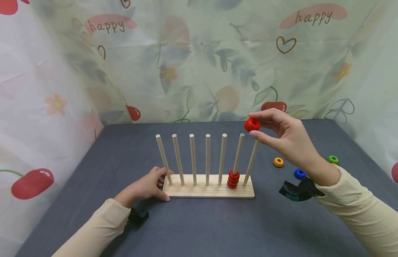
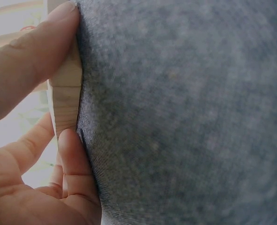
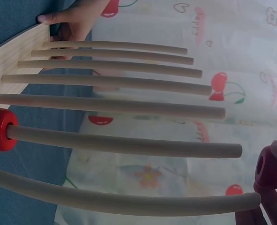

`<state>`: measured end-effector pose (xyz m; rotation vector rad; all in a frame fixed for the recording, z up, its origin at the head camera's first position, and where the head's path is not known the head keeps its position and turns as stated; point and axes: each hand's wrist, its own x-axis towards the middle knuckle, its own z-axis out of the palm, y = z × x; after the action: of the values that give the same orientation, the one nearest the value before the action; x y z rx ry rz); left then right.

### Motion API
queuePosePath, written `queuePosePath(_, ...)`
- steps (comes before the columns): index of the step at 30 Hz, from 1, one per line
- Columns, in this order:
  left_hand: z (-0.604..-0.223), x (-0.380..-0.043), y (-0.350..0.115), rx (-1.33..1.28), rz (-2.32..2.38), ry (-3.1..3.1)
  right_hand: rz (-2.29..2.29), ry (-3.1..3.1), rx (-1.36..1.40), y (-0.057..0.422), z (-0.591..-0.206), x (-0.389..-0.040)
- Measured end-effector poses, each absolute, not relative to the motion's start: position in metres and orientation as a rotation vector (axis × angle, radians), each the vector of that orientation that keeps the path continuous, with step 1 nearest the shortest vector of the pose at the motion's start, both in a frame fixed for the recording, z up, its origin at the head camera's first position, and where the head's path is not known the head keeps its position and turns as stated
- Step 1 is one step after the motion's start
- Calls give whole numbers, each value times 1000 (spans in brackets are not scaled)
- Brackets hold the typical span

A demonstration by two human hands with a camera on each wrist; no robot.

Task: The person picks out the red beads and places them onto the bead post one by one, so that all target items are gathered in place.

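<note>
Between thumb and fingers, my right hand [image 1: 287, 137] pinches a red bead [image 1: 251, 125] with a hole through it. It is held in the air, level with or just above the tops of the two rightmost pegs; the right wrist view shows this red bead [image 3: 266, 168] beside the peg tips, not on one. The wooden peg rack [image 1: 199, 191] has a row of several upright pegs. A stack of red beads [image 1: 233, 179] sits low on the second peg from the right. My left hand [image 1: 147, 185] grips the rack's left end, thumb at the front corner, fingers at the side and behind.
Right of the rack lie an orange bead [image 1: 278, 162], a blue bead [image 1: 300, 174] and a green bead [image 1: 332, 159]. Another orange one is mostly hidden by the right wrist. The dark grey table [image 1: 199, 225] meets a patterned curtain [image 1: 199, 64] behind.
</note>
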<state>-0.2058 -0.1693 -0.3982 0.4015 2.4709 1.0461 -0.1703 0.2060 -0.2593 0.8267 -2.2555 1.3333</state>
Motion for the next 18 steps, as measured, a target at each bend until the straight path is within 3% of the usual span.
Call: queuePosePath(18, -400, -207, -170, 397, 1026, 2490, 1288, -2257, 915, 202, -264, -175)
